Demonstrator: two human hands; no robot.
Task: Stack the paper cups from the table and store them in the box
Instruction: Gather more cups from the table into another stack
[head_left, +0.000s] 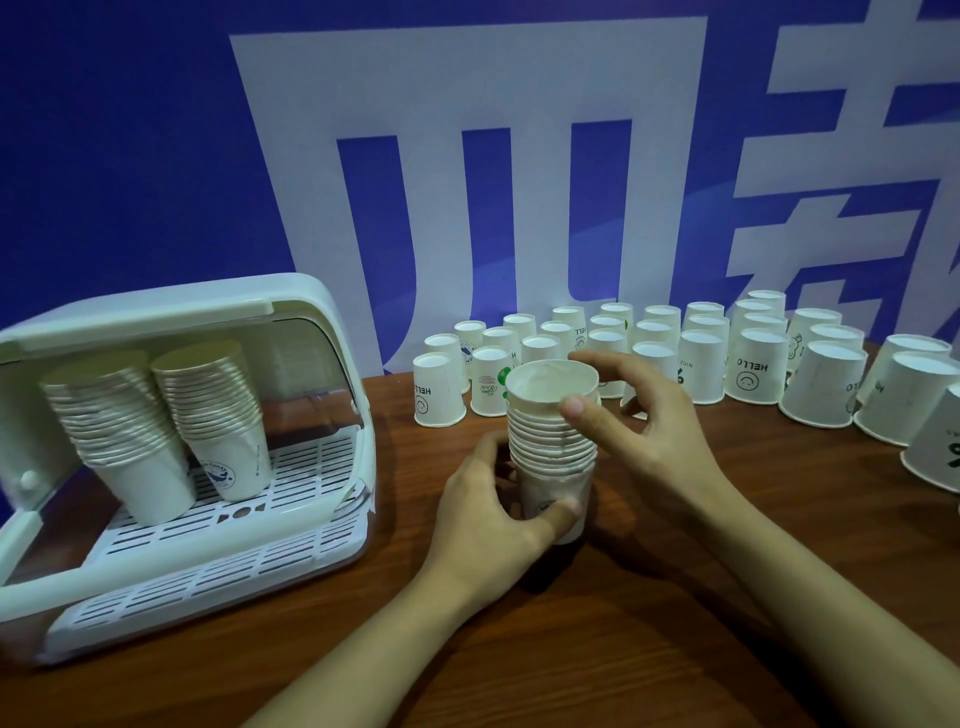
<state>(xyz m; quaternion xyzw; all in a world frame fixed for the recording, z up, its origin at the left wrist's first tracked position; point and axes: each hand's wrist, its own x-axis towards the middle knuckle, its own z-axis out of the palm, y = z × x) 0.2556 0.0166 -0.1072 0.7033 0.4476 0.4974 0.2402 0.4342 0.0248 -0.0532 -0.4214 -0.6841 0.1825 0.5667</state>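
A stack of white paper cups (550, 431) stands upright at the table's middle. My left hand (488, 514) grips the stack's lowest cup, thumb across the front. My right hand (644, 421) is at the stack's top, thumb on the upper rims and fingers curved behind the top cup. Several single cups (701, 364) stand upside down in rows at the back right. The white box (311, 312) sits at the left with its clear lid raised. Two tall cup stacks (171, 415) lean inside it on the slotted rack.
A blue and white banner wall (467, 156) rises right behind the cup rows. Bare brown wooden table (649, 597) lies in front of my hands. More upside-down cups (930, 441) reach the right edge of view.
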